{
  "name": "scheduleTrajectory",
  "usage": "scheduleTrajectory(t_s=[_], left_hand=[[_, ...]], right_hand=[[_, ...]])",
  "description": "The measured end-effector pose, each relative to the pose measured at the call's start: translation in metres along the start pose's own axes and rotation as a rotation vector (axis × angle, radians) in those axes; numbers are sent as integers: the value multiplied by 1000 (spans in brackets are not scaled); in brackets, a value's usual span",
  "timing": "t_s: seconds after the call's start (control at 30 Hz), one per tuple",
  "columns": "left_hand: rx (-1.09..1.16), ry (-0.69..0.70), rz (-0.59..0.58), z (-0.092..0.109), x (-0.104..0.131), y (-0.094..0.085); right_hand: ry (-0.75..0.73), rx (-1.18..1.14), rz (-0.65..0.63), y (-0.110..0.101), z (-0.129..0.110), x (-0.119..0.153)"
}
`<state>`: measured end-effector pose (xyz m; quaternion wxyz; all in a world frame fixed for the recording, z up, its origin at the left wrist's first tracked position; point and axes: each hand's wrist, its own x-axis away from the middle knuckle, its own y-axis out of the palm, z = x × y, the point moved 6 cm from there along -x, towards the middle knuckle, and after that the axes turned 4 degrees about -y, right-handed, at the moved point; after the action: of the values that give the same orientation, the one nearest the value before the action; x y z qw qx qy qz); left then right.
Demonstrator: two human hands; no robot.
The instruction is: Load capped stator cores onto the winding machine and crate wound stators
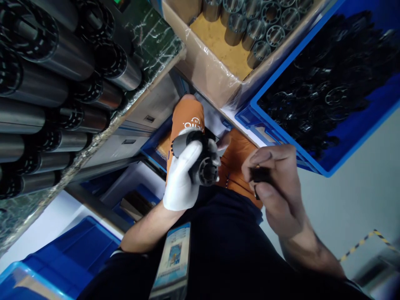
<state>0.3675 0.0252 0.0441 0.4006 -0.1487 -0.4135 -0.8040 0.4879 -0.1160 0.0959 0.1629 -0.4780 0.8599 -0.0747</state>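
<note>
My left hand (pixel 184 179), in a white glove, is closed around a metal cylinder (pixel 181 143) and black plastic ring parts (pixel 208 171) in front of my lap. One slotted black ring faces up toward the camera. To the right, my bare right hand (pixel 275 183) pinches a small black part (pixel 261 174) between thumb and fingers. A gap separates the two hands. The exact number of parts in the left hand cannot be made out.
Metal cylinders with black ends (pixel 71 141) lie stacked on the green bench at left. A cardboard box (pixel 215 71) holds upright metal cylinders. A blue bin (pixel 328 166) of black parts stands at right. More blue bins (pixel 71 258) sit lower left.
</note>
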Motion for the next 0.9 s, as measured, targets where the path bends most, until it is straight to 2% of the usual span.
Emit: scheduleTrajectory(t_s=[0.1,0.27,0.47,0.53,0.63,0.7,0.9], left_hand=[[6,19,35,0,-1,2],[15,26,-11,4,-2,10],[64,110,-172,10,3,20],[39,147,-130,11,3,18],[-43,192,5,12,3,13],[-83,204,50,12,3,11],[-96,231,54,14,2,15]], right_hand=[[46,-82,-10,4,0,0],[-27,17,-17,5,-11,-6],[-215,89,167,6,-23,-7],[-192,88,183,9,-21,-8],[-114,40,129,16,-14,-10],[-109,21,97,18,-13,-11],[-166,62,52,19,-14,-10]])
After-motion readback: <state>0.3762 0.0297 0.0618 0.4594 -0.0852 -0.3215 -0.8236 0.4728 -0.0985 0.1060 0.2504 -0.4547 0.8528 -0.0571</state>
